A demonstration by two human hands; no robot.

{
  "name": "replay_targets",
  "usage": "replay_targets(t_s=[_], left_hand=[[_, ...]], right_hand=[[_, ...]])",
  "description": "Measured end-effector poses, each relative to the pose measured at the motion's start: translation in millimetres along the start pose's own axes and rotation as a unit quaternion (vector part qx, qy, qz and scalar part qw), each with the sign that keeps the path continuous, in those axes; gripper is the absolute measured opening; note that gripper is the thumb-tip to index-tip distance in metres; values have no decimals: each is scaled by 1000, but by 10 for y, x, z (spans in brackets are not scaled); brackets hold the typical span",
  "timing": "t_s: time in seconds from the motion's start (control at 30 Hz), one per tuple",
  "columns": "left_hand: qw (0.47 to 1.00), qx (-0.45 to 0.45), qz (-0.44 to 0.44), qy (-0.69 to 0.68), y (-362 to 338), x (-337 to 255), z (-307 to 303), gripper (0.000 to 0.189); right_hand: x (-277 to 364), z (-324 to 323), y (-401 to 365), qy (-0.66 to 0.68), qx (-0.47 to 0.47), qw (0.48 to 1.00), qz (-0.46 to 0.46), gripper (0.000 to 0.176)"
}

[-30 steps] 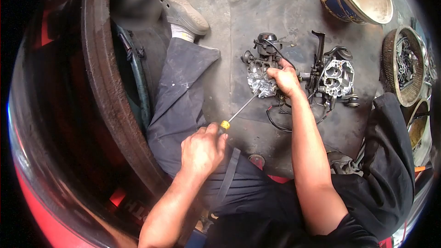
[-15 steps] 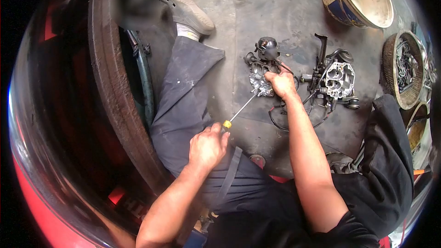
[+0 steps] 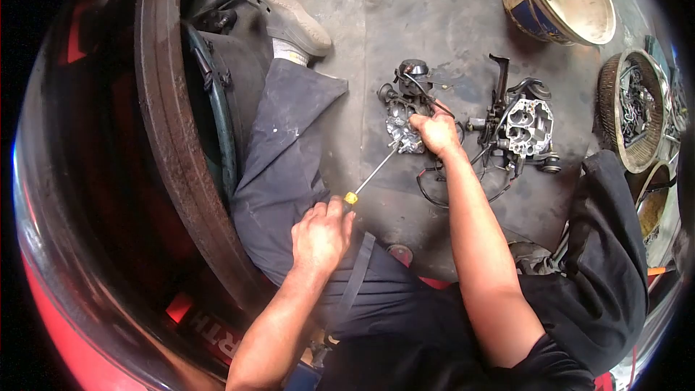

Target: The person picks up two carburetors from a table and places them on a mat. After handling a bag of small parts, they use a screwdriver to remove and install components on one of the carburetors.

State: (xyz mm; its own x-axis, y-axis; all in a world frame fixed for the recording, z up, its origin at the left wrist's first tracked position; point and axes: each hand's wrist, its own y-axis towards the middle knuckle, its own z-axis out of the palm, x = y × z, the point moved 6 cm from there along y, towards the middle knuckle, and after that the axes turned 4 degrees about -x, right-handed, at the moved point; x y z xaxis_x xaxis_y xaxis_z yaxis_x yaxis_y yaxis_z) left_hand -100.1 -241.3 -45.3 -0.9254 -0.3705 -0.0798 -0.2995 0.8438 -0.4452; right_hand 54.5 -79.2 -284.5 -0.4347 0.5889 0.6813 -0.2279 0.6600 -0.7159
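My left hand [image 3: 319, 240] is closed around the handle of a screwdriver [image 3: 375, 169] with a yellow collar and a long thin shaft. The shaft slants up and right, and its tip meets the lower edge of a silver metal carburetor part [image 3: 402, 130] on the floor. My right hand [image 3: 439, 132] grips the right side of that part, thumb on top; its other fingers are largely hidden. A black round piece [image 3: 413, 76] is attached at the part's far end. To the right lies a second carburetor section [image 3: 529, 127] with open bores and black hoses, apart from my hands.
A bucket [image 3: 523, 7] stands at the back right. Beside it, a round basket [image 3: 612, 101] holds chains and small metal parts. A dark, rusty curved beam [image 3: 161, 87] runs along my left. My outstretched leg [image 3: 279, 137] lies left of the work.
The whole view has shifted slightly, with everything a little further left. The screwdriver tip stays at the carburetor part's lower edge, and both hands keep their grips.
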Motion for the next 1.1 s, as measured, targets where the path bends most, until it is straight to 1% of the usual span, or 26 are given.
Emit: replay_targets(t_s=[0.1,0.13,0.23,0.27,0.33,0.47,0.57,0.67,0.77,0.83,0.87,0.9,0.97,1.0,1.1], left_hand=[[1000,-8,3,0,10,10,0,35],[1000,-9,3,2,13,16,-6,35],[1000,9,-5,-1,23,24,-1,39],[1000,16,-8,0,26,15,-2,39],[999,28,-17,3,19,12,-17,39],[1000,17,-10,-5,34,27,2,39],[1000,11,-4,-5,28,37,21,39],[1000,10,0,-3,31,48,22,39],[1000,13,4,-7,31,47,19,38],[1000,11,9,-12,22,56,14,38],[1000,15,1,-18,14,61,8,38],[999,20,-7,-24,2,60,-8,38],[998,41,-35,-34,6,28,-77,38],[996,59,-55,-39,12,-21,-125,38],[984,132,-111,-39,82,-201,-299,38]], right_hand=[[85,-30,-58,-7,5,1000,-8,74],[118,-41,-78,-6,-13,1000,-16,72],[194,-62,-131,4,-5,1000,-2,68],[252,-92,-171,9,-14,1000,-5,64],[300,-119,-212,9,-13,1000,3,63],[334,-102,-206,2,-12,1000,-9,63],[402,-138,-264,12,-5,1000,1,63],[353,-107,-213,31,-25,999,-28,63],[382,-141,-239,22,-4,1000,-8,64],[369,-188,-202,-23,-26,999,10,65],[422,-210,-214,-44,-37,998,19,65],[417,-272,-282,23,7,998,57,65],[375,-309,-185,58,12,998,30,69],[318,-331,-161,46,32,998,39,72],[210,-326,-122,37,-2,998,43,73]])
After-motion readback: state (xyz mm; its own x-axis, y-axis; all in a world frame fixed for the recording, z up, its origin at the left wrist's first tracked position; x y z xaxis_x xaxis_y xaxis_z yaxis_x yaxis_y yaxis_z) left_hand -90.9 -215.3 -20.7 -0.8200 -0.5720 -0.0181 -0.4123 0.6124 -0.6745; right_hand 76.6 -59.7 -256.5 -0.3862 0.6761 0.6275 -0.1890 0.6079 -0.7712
